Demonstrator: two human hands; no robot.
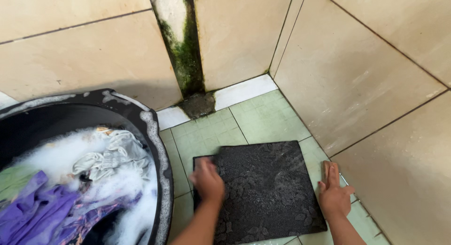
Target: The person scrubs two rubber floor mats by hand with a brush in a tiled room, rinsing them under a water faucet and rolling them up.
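Hands at a dark patterned cloth (268,191) spread flat on the green tiled floor (211,132), in the corner of two beige tiled walls (357,71). Left hand (207,180) — fingers curled together, blurred — presses on the cloth's left edge. Right hand (334,194) lies at the cloth's right edge, fingers closed over a small brown brush-like object (325,168); its exact kind cannot be told. Black basin (159,165) stands just beside, left of the cloth, holding suds with purple and white garments (61,198).
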